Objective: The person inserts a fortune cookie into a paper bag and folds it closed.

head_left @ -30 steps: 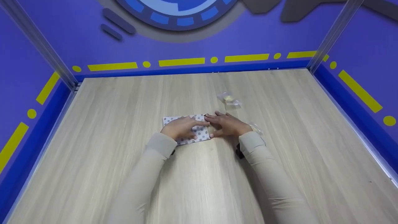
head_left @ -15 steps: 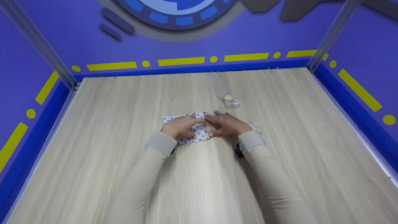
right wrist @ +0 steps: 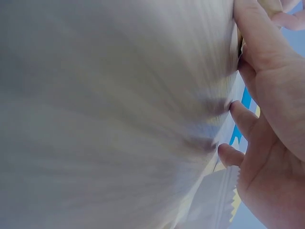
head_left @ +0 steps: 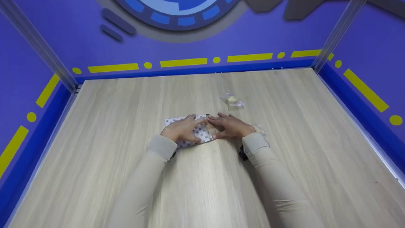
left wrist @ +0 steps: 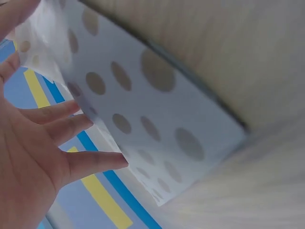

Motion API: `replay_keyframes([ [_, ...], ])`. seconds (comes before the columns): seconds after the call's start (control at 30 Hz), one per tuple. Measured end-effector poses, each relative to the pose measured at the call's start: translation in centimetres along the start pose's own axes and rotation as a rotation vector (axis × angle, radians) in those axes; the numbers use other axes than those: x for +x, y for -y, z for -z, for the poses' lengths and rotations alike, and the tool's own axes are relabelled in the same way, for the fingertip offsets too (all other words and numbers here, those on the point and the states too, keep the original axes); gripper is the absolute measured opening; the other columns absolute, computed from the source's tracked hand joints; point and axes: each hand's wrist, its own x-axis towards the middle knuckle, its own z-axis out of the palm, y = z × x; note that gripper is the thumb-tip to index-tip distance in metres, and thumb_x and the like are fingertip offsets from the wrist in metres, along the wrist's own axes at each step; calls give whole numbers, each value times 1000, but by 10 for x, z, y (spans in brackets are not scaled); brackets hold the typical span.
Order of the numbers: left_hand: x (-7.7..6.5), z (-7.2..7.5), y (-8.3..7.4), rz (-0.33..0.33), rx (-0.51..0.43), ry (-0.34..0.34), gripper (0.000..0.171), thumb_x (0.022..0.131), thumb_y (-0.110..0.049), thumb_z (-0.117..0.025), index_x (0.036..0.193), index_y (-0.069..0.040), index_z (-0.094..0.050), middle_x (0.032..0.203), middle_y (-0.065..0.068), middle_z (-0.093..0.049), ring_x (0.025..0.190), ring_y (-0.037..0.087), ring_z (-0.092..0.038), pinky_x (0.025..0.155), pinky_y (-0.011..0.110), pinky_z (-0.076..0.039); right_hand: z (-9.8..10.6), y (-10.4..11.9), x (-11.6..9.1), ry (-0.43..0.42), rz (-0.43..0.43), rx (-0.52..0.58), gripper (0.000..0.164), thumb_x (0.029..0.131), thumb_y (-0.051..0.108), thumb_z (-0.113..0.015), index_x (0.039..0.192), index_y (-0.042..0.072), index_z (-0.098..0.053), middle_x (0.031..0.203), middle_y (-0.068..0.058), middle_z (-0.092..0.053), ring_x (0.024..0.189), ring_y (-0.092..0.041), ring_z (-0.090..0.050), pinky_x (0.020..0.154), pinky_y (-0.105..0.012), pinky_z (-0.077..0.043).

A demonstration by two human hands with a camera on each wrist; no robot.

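Note:
A flat white packet with grey polka dots lies near the middle of the table. My left hand is over it with spread fingers. In the left wrist view, straight fingertips of the left hand touch the long edge of the dotted packet. A brownish part shows at the packet's right end, where my right hand rests with extended fingers. The right wrist view has fingertips of the right hand down on the table; what lies under that palm is mostly hidden.
Beyond the right hand lies a small clear plastic bag with a pale yellow item. Another clear wrapper is partly hidden by the right wrist. Blue-purple walls enclose the wooden table.
My left hand has shifted slightly left and its index finger has drawn back from the right hand. The packet's near edge now bends a little. The right hand has barely moved.

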Motion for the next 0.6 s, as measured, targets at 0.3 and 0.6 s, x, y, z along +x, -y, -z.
replay_keyframes([
  [0.3,1,-1,3,-19,-9,-43,75,75,-57,-74,138,-41,-37,152,18,-31,135,37,-40,103,55,-41,0,1,0,0,-10,5,79,86,44,-66,151,22,-28,159,5,-22,149,-31,-11,117,-57,-10],
  [0.6,-2,-2,3,-16,5,-67,86,73,-57,-76,145,-34,-34,143,12,-40,125,32,-50,100,50,-45,-1,1,0,2,-17,15,78,86,42,-67,151,22,-28,159,5,-23,149,-31,-10,118,-57,-9],
])
